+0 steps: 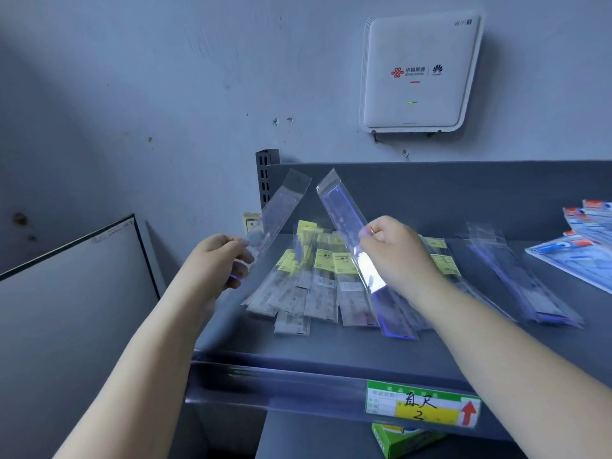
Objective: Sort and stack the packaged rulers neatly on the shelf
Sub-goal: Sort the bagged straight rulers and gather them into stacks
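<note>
You're mid-sort, left hand (pixel 220 256) and right hand (pixel 394 246) each pinching one ruler (pixel 280 212), (pixel 347 220) above the pile (pixel 318 286); next, lay them on matching stacks.

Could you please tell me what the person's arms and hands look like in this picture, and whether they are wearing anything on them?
Both forearms are bare as far as the view shows: no sleeves, gloves, watch, bracelet or rings are visible on the left hand or the right hand. The nails look short and unpainted, though blur makes this uncertain. The upper arms lie outside the picture.
</note>
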The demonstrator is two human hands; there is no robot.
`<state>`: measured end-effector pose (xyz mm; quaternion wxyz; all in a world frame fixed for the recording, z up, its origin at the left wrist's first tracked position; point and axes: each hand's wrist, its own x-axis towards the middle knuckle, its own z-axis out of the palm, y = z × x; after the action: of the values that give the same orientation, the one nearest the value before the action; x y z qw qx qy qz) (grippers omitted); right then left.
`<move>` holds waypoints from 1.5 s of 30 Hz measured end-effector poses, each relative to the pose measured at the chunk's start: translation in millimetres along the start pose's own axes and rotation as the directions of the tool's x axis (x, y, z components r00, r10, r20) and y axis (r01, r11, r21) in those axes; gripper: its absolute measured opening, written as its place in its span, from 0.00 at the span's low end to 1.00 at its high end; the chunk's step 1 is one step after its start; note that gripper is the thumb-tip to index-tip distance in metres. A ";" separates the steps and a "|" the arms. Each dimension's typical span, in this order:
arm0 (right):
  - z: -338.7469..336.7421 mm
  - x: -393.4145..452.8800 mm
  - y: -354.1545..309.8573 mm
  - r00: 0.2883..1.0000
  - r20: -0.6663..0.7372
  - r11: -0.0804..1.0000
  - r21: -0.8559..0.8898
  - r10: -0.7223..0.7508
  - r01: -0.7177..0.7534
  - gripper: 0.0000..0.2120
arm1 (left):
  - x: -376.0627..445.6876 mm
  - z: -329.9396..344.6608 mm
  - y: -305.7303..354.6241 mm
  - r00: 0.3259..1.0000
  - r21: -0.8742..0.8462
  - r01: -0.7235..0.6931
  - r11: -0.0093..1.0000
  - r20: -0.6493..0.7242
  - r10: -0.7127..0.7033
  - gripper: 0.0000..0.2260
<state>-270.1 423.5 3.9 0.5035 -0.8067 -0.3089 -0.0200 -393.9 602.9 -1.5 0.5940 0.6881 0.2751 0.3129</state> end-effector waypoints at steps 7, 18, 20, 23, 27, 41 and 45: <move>-41.9 -3.0 8.9 0.995 -0.028 0.948 0.309 0.091 -0.078 0.07 | -22.9 40.9 9.8 0.964 -0.196 0.051 0.979 0.266 0.003 0.08; -116.2 -15.6 46.0 0.998 0.047 0.958 0.282 0.050 -0.061 0.10 | -43.4 121.0 28.7 0.867 -0.177 0.018 0.984 0.492 0.073 0.11; -133.2 -16.8 54.2 0.998 0.018 0.957 0.285 0.061 -0.063 0.10 | -47.6 135.8 32.3 0.846 -0.151 0.007 0.988 0.528 0.075 0.10; -160.3 -16.1 68.3 0.996 -0.011 0.961 0.265 0.091 -0.085 0.10 | -52.1 158.4 37.8 0.823 -0.108 -0.003 0.994 0.564 0.064 0.10; -185.6 -10.5 88.4 0.981 0.045 0.967 0.163 0.189 -0.194 0.13 | -59.2 189.3 42.0 0.807 -0.072 0.008 0.997 0.589 0.036 0.10; -181.6 -3.7 128.0 0.963 0.044 0.921 -0.308 0.267 -0.241 0.22 | -70.5 246.7 49.9 0.796 -0.056 0.089 0.994 0.605 -0.037 0.08; -182.7 -5.5 125.0 0.984 0.011 0.978 -0.106 0.180 -0.178 0.09 | -70.8 258.0 49.9 0.764 0.039 0.065 0.997 0.641 -0.075 0.06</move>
<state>-158.8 232.4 -8.1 0.4572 -0.8566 -0.2385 0.0175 -244.3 376.1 15.2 0.6585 0.7472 0.0832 0.0345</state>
